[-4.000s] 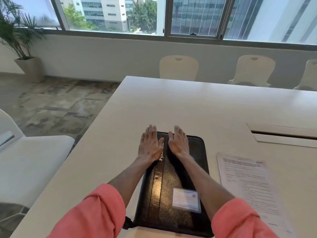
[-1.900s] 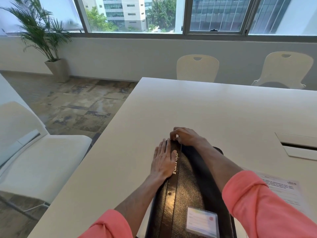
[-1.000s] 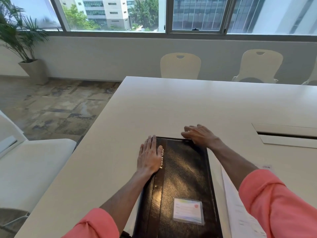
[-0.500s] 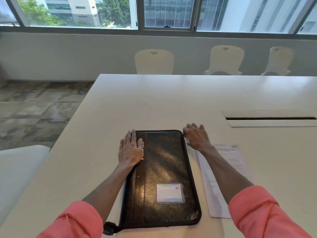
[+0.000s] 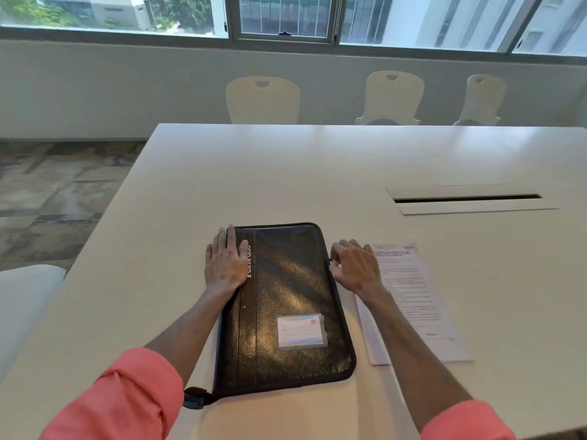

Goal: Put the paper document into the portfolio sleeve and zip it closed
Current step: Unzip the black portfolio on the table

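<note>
Unzip step on the portfolio (image 5: 286,306) I reckon, paper (image 5: 416,300) not in yet

My left hand (image 5: 224,265) lies flat, fingers straight, pinning the portfolio's left edge; right hand (image 5: 355,268) is curled at its right edge, can't tell if it's got the zip pull. Paper sits on the table (image 5: 286,173) just beside, partly under my forearm (image 5: 400,331). Worry: dragging that arm back could scoot or crease it.

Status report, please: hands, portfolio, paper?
Left hand flat on portfolio. Right hand at its right edge, grip unclear. Paper outside, on table, under right forearm.
</note>
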